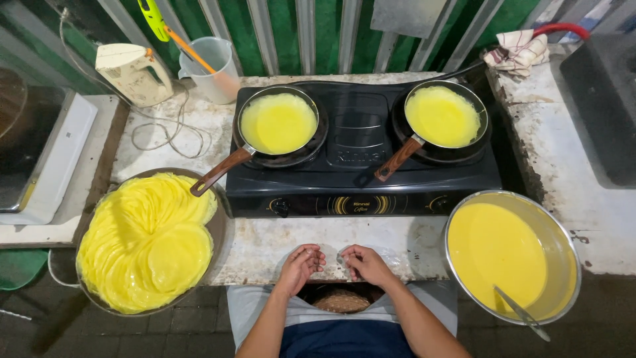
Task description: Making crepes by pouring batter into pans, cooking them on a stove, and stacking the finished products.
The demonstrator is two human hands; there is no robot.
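Observation:
My left hand (300, 266) and my right hand (366, 264) rest side by side at the near edge of the worn white counter (278, 242), fingers curled, holding nothing. Beyond them stands a black two-burner stove (358, 169). On it sit the left pan (278, 124) and the right pan (442, 117), each filled with a thin yellow crepe and fitted with a wooden handle pointing toward me. A big round tray (222, 229) at the left carries a stack of yellow crepes (147, 240). At the right, a metal bowl (563, 232) holds yellow batter (497, 252) and a ladle (522, 313).
Behind the stove are a plastic jug (213, 66) with an orange-handled tool, a cream hand mixer (132, 71) and its cord (165, 132). A cloth (519, 50) lies at the back right. A white appliance (46, 159) sits far left, a dark box (603, 99) far right.

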